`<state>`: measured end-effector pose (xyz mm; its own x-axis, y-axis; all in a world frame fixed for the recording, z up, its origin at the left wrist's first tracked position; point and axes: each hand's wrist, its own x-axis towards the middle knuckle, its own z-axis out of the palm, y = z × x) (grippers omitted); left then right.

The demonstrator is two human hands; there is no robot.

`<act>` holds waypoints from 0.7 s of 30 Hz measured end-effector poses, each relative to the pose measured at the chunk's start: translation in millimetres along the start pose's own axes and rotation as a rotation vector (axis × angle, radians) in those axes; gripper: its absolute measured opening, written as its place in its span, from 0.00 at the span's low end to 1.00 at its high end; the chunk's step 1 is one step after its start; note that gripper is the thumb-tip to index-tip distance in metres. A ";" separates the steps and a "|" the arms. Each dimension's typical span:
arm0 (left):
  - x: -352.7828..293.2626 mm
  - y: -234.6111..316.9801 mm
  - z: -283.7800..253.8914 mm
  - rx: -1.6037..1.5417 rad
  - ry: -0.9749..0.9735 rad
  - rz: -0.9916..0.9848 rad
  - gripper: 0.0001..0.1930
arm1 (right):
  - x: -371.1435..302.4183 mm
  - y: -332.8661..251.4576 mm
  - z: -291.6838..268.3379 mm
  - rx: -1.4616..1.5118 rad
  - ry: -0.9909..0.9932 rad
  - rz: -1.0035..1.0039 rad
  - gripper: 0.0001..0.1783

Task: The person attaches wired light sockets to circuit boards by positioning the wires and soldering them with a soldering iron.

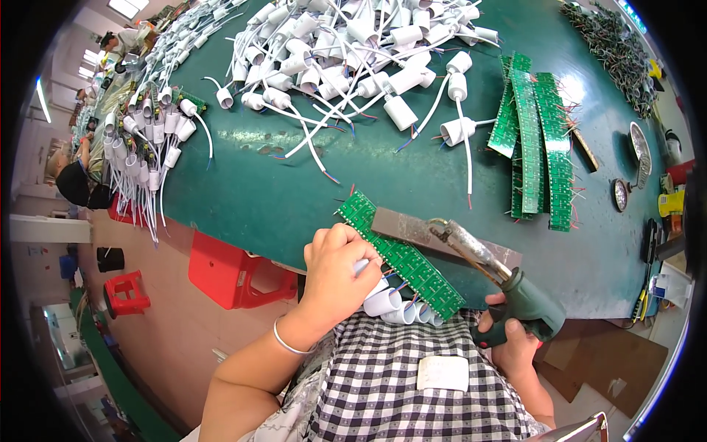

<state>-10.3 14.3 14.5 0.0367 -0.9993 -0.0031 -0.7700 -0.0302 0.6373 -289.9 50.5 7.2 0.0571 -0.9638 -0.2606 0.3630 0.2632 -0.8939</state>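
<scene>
Seemingly to steady the work, the left hand (329, 271) pinches a white part (361, 267) in its fingers beside the green circuit-board strip (405, 261), lower centre; the right hand (518, 346) grips the soldering gun (536, 300) by its handle, away from the metal barrel.

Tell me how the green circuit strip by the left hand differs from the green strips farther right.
The near strip is single; the far strips are several, some overlapping. The near strip slants down to the right, while the far strips run mostly front to back. The left hand is at the near strip; no hand touches the far strips. Both are green, long and narrow.
</scene>
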 end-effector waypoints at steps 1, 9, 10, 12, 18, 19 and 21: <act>-0.1 -0.4 0.1 -0.002 -0.002 -0.001 0.01 | -0.9 -0.1 -2.9 -0.060 -0.046 0.000 0.30; 1.3 -2.0 4.3 0.011 0.035 0.011 0.02 | -8.0 6.7 -19.1 -0.739 -0.206 0.007 0.18; 1.7 -1.8 4.5 0.010 0.034 0.009 0.02 | -5.4 -0.3 -9.6 -0.753 -0.202 -0.007 0.14; 2.3 -1.3 4.6 0.024 0.032 0.004 0.02 | -5.0 0.1 -10.1 -0.755 -0.210 0.002 0.15; 1.2 -3.8 6.8 0.029 0.047 0.001 0.03 | 3.7 -6.8 -1.7 -0.887 -0.301 -0.215 0.16; 0.3 -4.1 6.7 0.031 0.049 -0.002 0.03 | 4.0 -6.5 -0.8 -0.861 -0.291 -0.205 0.16; 1.3 -3.6 7.6 0.043 0.057 0.000 0.03 | 1.2 -4.2 -4.2 -0.846 -0.265 -0.178 0.15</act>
<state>-12.4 13.0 6.3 0.0720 -0.9965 0.0422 -0.7968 -0.0320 0.6035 -295.2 48.5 9.1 0.3161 -0.9441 -0.0935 -0.4119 -0.0478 -0.9100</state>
